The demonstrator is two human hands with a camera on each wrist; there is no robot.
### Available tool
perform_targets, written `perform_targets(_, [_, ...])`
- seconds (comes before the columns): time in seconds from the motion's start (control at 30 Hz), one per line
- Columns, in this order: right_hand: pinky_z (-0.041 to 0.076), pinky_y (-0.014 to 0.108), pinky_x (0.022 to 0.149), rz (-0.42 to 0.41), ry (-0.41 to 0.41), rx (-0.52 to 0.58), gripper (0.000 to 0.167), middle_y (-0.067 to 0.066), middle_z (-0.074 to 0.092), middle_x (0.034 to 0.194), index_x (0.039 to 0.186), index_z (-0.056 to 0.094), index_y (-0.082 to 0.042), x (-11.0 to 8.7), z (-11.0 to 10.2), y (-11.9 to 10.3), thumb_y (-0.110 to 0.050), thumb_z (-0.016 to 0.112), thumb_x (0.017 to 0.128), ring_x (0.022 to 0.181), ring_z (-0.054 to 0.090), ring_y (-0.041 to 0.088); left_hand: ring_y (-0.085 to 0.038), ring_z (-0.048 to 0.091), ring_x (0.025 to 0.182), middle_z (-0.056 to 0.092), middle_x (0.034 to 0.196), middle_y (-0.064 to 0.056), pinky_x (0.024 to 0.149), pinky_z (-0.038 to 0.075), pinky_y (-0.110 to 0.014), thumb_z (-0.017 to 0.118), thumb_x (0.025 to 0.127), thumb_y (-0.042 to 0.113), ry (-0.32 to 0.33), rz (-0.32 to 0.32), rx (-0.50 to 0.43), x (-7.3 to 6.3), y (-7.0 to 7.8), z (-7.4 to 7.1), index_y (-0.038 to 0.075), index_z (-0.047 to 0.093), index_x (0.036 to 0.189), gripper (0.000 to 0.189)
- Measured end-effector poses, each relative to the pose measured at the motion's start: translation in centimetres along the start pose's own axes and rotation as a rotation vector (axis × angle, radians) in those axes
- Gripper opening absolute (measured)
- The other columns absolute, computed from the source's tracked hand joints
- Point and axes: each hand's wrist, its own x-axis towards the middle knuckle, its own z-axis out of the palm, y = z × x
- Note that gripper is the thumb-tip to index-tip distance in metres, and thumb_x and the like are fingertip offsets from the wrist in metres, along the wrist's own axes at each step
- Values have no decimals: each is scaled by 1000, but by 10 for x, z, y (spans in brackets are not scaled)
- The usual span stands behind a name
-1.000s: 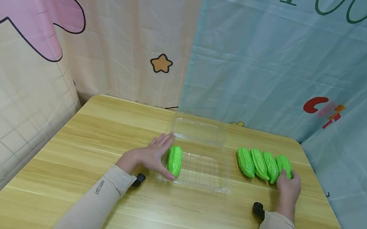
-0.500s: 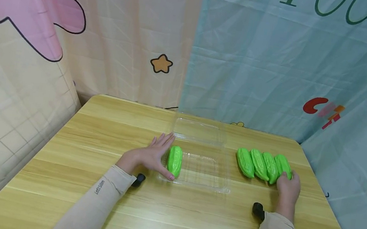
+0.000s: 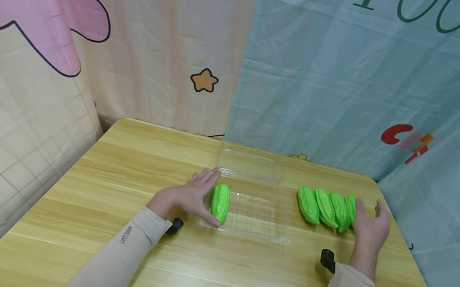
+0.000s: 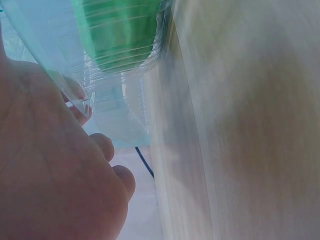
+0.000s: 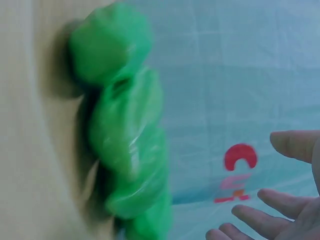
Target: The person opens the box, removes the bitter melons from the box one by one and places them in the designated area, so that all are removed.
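The left hand (image 3: 192, 196) lies flat on the wooden table (image 3: 128, 168), with its fingers straight and relaxed, and it holds nothing. Its fingertips press against the left wall of the clear plastic box (image 3: 252, 216), and the thumb reaches to the near-left corner of it. I think the hand is placed so because the box is light and would slide easily; the flat hand keeps it steady. In the left wrist view the ribbed plastic wall (image 4: 117, 95) is directly against the fingers (image 4: 102, 145).

Just on the other side of that wall from the fingertips, one green toy gourd (image 3: 220, 202) lies inside the box, along its left edge. It lies lengthwise, so the rest of the tray, to the right of it, stays free. The open lid (image 3: 251, 165) of the box lies flat on the table beyond the tray, farther from the hand.

To the right, well apart from the box, a row of green gourds (image 3: 325, 207) lies on the table, side by side and touching each other. The right hand (image 3: 371, 229) is at the right end of this row, with the fingers spread and open; it grasps nothing. The last gourd of the row is partly hidden behind this hand, just at its thumb side. In the right wrist view the open fingers (image 5: 265, 205) are in the air, apart from the gourds (image 5: 127, 130), so the hand does not touch them now.
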Motion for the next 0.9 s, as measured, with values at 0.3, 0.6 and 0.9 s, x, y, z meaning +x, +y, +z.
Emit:
perform_targets(0.3, [37,48,111,-114,-193,-23,74,11,39,158,160,30,-16,-34,11,-51,-43,62,98,142,39,31,-37,-17,150,-20,165,-10,119,-8,-56,79,69,72,-8,-5,8,1,-1,1,3,-11,159,145])
perform_targets(0.6, [47,47,102,-300,-605,-52,67,16,49,149,154,42,-10,-68,46,-76,-40,66,99,130,52,33,-32,-21,149,-16,166,-12,118,-10,-57,82,68,70,8,-3,17,-2,-1,-1,3,-8,160,145])
perform_targets(0.9, [48,47,102,-363,-768,-42,63,20,51,146,151,44,-4,-83,75,-77,-31,67,99,128,54,37,-35,-20,150,-19,165,-9,118,-10,-56,80,68,71,1,5,22,-2,0,-2,2,-9,159,145])
